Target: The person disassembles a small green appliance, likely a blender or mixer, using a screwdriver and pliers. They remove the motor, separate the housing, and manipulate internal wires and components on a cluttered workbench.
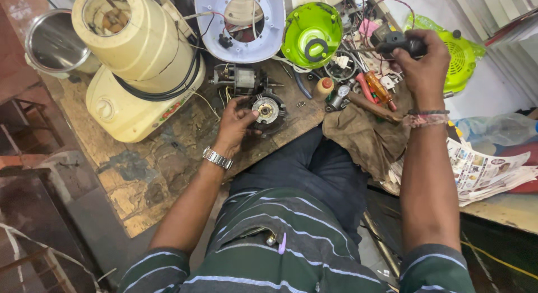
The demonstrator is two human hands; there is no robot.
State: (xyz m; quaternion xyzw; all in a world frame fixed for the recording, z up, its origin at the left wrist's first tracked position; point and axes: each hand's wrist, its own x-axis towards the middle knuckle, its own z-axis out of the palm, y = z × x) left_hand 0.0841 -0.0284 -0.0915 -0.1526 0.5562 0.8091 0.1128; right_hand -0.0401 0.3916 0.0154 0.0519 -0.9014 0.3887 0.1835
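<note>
Scratched brown workbench (140, 175), smooth cream plastic mixer body (134, 63) tipped over, round metal motor (263, 109) at the bench edge with its flat shiny face up, left hand (235, 125) fingers curled round it, right hand (423, 63) raised, fingers pinching a small dark part (400, 45) lying sideways.

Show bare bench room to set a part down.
Free: the worn bench below the cream mixer, left of the left hand on the motor. Crowded: tools and wires around the right hand and brown cloth.
</note>
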